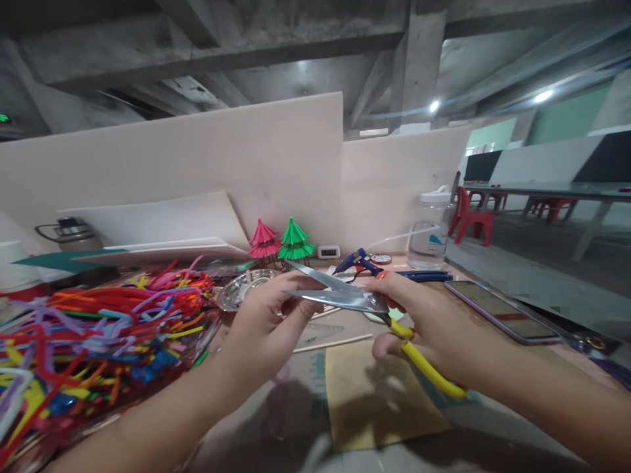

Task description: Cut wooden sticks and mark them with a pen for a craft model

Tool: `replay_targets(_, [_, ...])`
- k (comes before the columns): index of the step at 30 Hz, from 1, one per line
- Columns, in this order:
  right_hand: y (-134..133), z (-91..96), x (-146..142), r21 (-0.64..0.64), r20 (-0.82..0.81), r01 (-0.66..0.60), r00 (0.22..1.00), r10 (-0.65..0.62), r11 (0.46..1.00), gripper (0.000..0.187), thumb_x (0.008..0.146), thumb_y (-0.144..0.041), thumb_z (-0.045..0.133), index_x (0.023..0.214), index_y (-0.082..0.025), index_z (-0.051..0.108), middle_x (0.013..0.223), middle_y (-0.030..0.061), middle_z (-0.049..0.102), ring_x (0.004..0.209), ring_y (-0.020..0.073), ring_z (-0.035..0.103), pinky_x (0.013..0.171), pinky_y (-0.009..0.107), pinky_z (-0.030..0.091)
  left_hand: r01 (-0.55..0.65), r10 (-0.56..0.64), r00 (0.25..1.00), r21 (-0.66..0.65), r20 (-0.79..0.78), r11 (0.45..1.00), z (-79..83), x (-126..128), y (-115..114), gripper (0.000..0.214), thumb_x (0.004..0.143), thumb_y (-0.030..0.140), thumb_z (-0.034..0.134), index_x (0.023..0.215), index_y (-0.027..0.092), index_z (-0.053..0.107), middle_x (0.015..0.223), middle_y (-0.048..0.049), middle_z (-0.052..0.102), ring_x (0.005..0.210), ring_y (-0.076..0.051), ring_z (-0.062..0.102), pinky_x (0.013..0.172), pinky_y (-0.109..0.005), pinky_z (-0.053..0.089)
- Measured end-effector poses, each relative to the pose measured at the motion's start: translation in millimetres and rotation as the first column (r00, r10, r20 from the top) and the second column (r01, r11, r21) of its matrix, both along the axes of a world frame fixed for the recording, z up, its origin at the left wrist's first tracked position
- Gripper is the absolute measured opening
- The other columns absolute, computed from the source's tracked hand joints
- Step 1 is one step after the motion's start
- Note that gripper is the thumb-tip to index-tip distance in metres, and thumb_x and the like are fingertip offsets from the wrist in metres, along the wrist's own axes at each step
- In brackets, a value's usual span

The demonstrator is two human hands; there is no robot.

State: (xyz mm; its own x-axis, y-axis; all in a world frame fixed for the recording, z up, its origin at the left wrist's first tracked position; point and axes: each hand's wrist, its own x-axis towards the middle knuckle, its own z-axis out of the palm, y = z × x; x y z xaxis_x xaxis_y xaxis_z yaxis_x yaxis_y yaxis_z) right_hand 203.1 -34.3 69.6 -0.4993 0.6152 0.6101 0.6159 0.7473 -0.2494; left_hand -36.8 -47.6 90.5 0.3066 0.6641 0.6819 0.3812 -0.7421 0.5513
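Observation:
My right hand (434,322) grips the yellow handles of a pair of scissors (345,295), whose steel blades are spread apart and point left. My left hand (266,322) is closed in a pinch right at the blade tips, thumb and fingers pressed together on something small that I cannot make out. Both hands hover above a tan sheet of paper (374,394) on the table. A thin wooden stick (335,341) lies just beyond the paper.
A big heap of coloured pipe cleaners (93,341) fills the left. Behind stand a pink paper tree (265,240), a green paper tree (294,242), a blue glue gun (357,261), a clear bottle (430,230) and a glass dish (241,288). A phone (500,310) lies right.

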Motion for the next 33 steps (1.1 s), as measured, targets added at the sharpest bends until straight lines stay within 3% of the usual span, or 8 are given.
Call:
replay_targets(5, [4, -3.8, 5, -0.060, 0.018, -0.013, 1.000, 0.014, 0.998, 0.037, 0.081, -0.038, 0.080, 0.112, -0.022, 0.066, 0.103, 0.0058, 0.071, 0.092, 0.0235, 0.064, 0.079, 0.033, 0.048, -0.017, 0.021, 0.999, 0.088, -0.044, 0.996, 2.7, 1, -1, 0.018, 0.093, 0.020, 0.059, 0.080, 0.019, 0.071, 0.079, -0.0031, 0.073, 0.075, -0.016, 0.068, 0.067, -0.025, 0.052])
replay_targets(10, [16, -5.6, 6, -0.152, 0.031, -0.017, 0.999, 0.022, 0.988, 0.038, 0.088, -0.051, 0.070, 0.111, -0.022, 0.068, 0.094, 0.0037, 0.071, 0.079, 0.0186, 0.062, 0.068, 0.027, 0.043, -0.115, 0.124, 0.981, 0.063, -0.148, 0.991, -1.1, 5, 10, 0.021, 0.091, 0.021, 0.055, 0.077, 0.018, 0.069, 0.071, -0.0011, 0.071, 0.065, -0.014, 0.063, 0.060, -0.023, 0.047])
replay_targets(13, [22, -8.7, 8, -0.168, 0.048, 0.063, 0.997, -0.056, 0.984, 0.036, 0.091, -0.051, 0.066, 0.110, -0.020, 0.069, 0.089, 0.0040, 0.071, 0.075, 0.0179, 0.060, 0.065, 0.026, 0.041, -0.171, 0.169, 0.944, 0.016, -0.282, 0.985, -10.3, 10, 24, 0.024, 0.093, 0.028, 0.051, 0.090, 0.017, 0.073, 0.076, -0.0036, 0.073, 0.070, -0.018, 0.063, 0.064, -0.026, 0.047])
replay_targets(16, [16, -16.4, 20, -0.150, 0.131, 0.176, 0.979, -0.157, 0.973, 0.038, 0.088, -0.048, 0.070, 0.113, -0.019, 0.066, 0.087, 0.0044, 0.068, 0.076, 0.0202, 0.060, 0.066, 0.027, 0.040, -0.206, 0.185, 0.934, -0.037, -0.304, 0.978, -21.6, 17, 29, 0.022, 0.090, 0.027, 0.054, 0.091, 0.017, 0.074, 0.087, -0.0065, 0.075, 0.078, -0.021, 0.065, 0.070, -0.029, 0.046])
replay_targets(19, [-1, -24.0, 37, -0.153, 0.189, 0.256, 0.956, -0.226, 0.954, 0.043, 0.085, -0.043, 0.073, 0.119, -0.018, 0.063, 0.092, 0.0062, 0.067, 0.081, 0.0229, 0.061, 0.068, 0.030, 0.041, -0.224, 0.193, 0.939, -0.082, -0.285, 0.971, -27.6, 23, 19, 0.025, 0.093, 0.031, 0.053, 0.089, 0.017, 0.073, 0.079, -0.0042, 0.071, 0.073, -0.020, 0.062, 0.066, -0.028, 0.043])
replay_targets(23, [-26, -33.2, 52, -0.189, 0.133, 0.290, 0.954, -0.268, 0.938, 0.047, 0.085, -0.045, 0.070, 0.122, -0.016, 0.060, 0.100, 0.0093, 0.067, 0.084, 0.0239, 0.061, 0.070, 0.032, 0.044, -0.251, 0.228, 0.951, -0.088, -0.209, 0.964, -28.8, 29, -6, 0.031, 0.099, 0.036, 0.045, 0.096, 0.017, 0.070, 0.075, -0.0009, 0.066, 0.070, -0.017, 0.058, 0.064, -0.025, 0.042])
replay_targets(28, [-38, -47.3, 51, -0.140, 0.090, 0.238, 0.970, -0.227, 0.961, 0.050, 0.082, -0.045, 0.073, 0.120, -0.015, 0.061, 0.101, 0.0109, 0.068, 0.087, 0.0264, 0.062, 0.073, 0.035, 0.045, -0.221, 0.211, 0.964, -0.047, -0.163, 0.974, -33.8, 27, -26, 0.021, 0.096, 0.029, 0.053, 0.100, 0.019, 0.070, 0.083, -0.0020, 0.069, 0.076, -0.016, 0.060, 0.071, -0.026, 0.045])
replay_targets(33, [-39, -56.2, 47, -0.210, 0.070, 0.147, 0.988, -0.135, 0.967, 0.039, 0.086, -0.044, 0.070, 0.113, -0.018, 0.062, 0.099, 0.0092, 0.068, 0.086, 0.0249, 0.062, 0.072, 0.034, 0.047, -0.124, 0.114, 0.989, -0.108, -0.096, 0.986, -41.5, 22, -28, 0.017, 0.095, 0.027, 0.054, 0.097, 0.020, 0.069, 0.094, -0.0034, 0.074, 0.084, -0.017, 0.065, 0.076, -0.027, 0.049])
